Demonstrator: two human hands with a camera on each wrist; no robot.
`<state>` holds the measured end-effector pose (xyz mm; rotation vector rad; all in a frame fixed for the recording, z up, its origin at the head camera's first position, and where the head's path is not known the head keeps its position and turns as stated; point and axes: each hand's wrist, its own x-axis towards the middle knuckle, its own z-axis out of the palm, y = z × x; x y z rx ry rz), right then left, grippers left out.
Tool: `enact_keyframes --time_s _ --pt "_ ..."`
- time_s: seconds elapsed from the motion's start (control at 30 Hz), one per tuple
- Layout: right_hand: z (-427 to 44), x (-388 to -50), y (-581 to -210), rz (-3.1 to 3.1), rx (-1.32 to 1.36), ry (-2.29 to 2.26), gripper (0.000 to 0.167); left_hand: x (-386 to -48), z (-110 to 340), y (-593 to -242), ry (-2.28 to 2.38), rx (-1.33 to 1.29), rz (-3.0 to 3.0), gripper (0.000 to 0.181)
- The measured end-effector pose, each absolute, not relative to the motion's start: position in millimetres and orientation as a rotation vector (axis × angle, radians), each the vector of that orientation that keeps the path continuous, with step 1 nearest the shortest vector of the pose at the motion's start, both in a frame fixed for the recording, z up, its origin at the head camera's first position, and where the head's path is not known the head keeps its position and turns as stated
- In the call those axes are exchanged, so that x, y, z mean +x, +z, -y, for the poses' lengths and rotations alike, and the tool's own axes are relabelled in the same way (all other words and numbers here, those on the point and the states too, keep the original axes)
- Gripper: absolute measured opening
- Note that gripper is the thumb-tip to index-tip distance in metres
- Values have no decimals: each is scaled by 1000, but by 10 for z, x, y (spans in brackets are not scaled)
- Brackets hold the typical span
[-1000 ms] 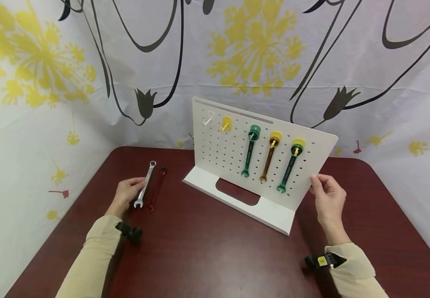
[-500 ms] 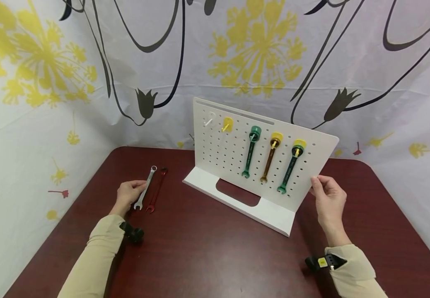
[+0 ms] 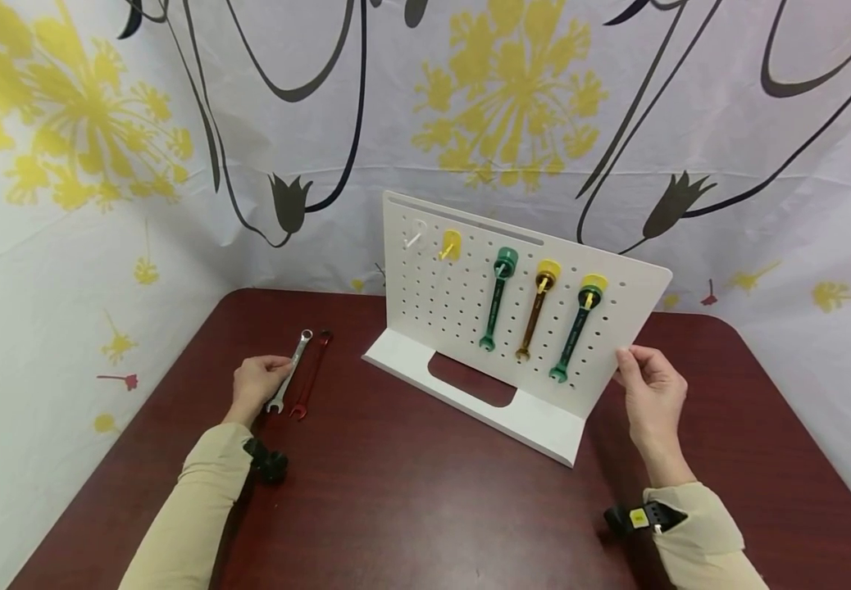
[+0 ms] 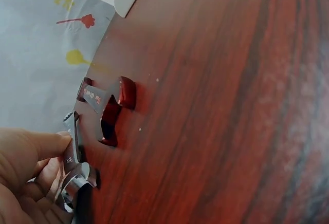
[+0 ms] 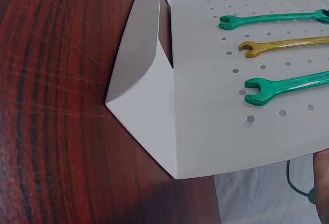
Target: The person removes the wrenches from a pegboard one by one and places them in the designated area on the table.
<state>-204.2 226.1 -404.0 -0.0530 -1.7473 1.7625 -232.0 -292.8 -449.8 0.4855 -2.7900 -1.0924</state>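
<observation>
At the table's left, my left hand (image 3: 259,385) pinches the silver wrench (image 3: 292,373) between thumb and fingers; the left wrist view shows the thumb on the silver wrench's shaft (image 4: 71,147). Just right of it lies a red wrench (image 3: 311,377). My right hand (image 3: 653,397) grips the right edge of the white pegboard (image 3: 462,299). Three wrenches hang on the board: a green one (image 3: 495,307), a gold one (image 3: 532,319) and a dark green one (image 3: 571,340). A yellow hook (image 3: 450,246) and a white hook (image 3: 416,234) hold nothing.
The pegboard's white base (image 3: 543,424) stands on the dark red table (image 3: 411,508), angled toward the right front. A patterned cloth (image 3: 366,123) hangs behind and to the left of the table.
The silver wrench in my left hand has shifted slightly right and its ring end now sits lower and nearer the red wrench. My right hand keeps its hold on the board.
</observation>
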Motion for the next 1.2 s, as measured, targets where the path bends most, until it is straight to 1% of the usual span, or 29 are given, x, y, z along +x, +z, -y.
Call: enact_keyframes --time_s 0.4,0.67,0.93,1.2 --pt "-2251 -2037 -4039 1742 -64 1750 4 -2313 2891 -4463 -1004 464 2802 27" --pt "-2242 -2019 -4021 1775 -67 1718 10 -2313 2899 -4471 -999 500 2791 23" --pt "-2259 -2022 -4031 1768 -68 1724 9 -2339 2895 -4463 -959 460 2782 20" --pt "-2259 -2020 -4039 1798 -84 1715 10 -2292 2864 -4461 -965 439 2708 26"
